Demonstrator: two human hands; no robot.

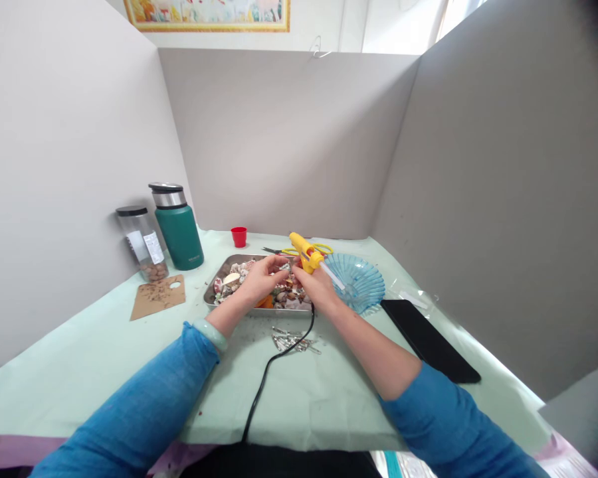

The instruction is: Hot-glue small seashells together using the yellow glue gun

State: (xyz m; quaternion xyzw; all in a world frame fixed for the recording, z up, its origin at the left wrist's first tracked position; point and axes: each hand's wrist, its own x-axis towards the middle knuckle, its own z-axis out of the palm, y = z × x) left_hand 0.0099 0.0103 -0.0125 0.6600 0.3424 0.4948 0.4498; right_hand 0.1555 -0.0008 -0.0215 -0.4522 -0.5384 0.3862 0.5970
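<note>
My right hand is closed around a yellow glue gun, its nozzle pointing left toward my left hand. My left hand pinches a small shell-like piece over a metal tray filled with several seashells. The gun's black cord runs down toward the table's near edge. Both hands hover above the right half of the tray, almost touching.
A blue shell-shaped glass dish sits right of the tray, yellow scissors and a red cup behind it. A green flask, a clear jar, a brown card, glue sticks and a black phone lie around.
</note>
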